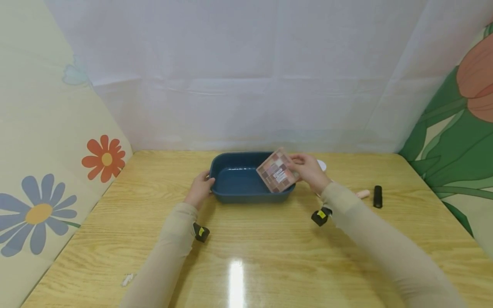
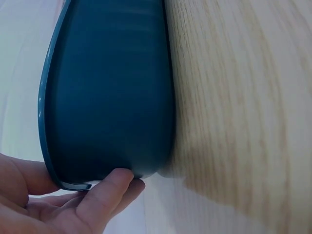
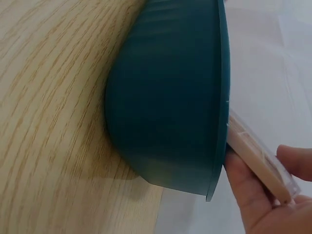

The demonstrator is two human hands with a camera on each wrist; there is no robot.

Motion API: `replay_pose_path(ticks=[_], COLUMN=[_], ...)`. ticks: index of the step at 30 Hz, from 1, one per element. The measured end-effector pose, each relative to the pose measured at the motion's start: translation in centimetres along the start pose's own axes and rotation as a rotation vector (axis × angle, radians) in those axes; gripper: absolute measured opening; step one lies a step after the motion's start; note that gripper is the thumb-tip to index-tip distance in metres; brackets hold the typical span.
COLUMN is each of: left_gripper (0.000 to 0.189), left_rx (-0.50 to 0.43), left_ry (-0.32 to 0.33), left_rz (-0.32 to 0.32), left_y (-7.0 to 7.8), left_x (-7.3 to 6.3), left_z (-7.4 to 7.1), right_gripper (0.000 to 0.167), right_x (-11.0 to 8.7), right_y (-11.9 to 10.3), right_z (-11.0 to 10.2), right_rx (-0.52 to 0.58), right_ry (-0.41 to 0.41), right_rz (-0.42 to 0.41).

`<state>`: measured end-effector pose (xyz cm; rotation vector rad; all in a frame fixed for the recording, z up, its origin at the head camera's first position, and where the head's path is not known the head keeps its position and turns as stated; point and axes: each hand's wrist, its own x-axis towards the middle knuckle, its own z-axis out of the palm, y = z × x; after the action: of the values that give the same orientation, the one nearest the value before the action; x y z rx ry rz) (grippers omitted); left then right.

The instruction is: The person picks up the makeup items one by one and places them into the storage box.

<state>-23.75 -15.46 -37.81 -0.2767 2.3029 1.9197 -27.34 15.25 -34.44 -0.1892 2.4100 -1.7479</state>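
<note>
We've got the palette [image 1: 276, 172] pinched in our right hand [image 1: 310, 172]: probably light, stiff, crackable, so edges only. Left hand [image 1: 199, 188] grips the tub [image 1: 250, 198] near the tabletop's [image 1: 269, 239] back edge.

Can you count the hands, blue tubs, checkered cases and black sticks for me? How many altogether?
Hands: 2 (left hand, right hand)
Blue tub: 1
Checkered case: 1
Black stick: 1
Total: 5
</note>
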Motion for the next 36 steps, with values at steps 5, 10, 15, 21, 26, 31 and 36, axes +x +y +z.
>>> replay_pose_path(ticks=[5, 10, 15, 21, 26, 31, 36], left_gripper=[0.046, 0.046, 0.046, 0.046, 0.046, 0.046, 0.047], left_rx=[-0.01, -0.008, -0.001, 0.019, 0.018, 0.013, 0.009], left_ry=[0.002, 0.003, 0.005, 0.007, 0.008, 0.006, 0.007], left_rz=[0.005, 0.004, 0.004, 0.005, 0.004, -0.003, -0.005], left_y=[0.0, 0.2, 0.3, 0.4, 0.4, 0.4, 0.3], left_x=[0.0, -0.1, -0.2, -0.2, -0.1, -0.2, -0.2], left_z=[0.0, 0.0, 0.0, 0.0, 0.0, 0.1, 0.1], right_gripper=[0.04, 0.04, 0.039, 0.039, 0.037, 0.037, 0.034], right_x=[0.2, 0.4, 0.7, 1.3, 1.7, 1.9, 2.2], right_y=[-0.2, -0.5, -0.8, -0.9, -0.8, -0.8, -0.8], right_z=[0.2, 0.3, 0.4, 0.4, 0.4, 0.4, 0.5], right_rx=[-0.014, -0.023, -0.062, -0.133, -0.189, -0.247, -0.287], right_ry=[-0.009, -0.044, -0.08, -0.104, -0.13, -0.182, -0.254], right_rz=[0.006, 0.003, -0.008, -0.013, -0.04, -0.061, -0.1])
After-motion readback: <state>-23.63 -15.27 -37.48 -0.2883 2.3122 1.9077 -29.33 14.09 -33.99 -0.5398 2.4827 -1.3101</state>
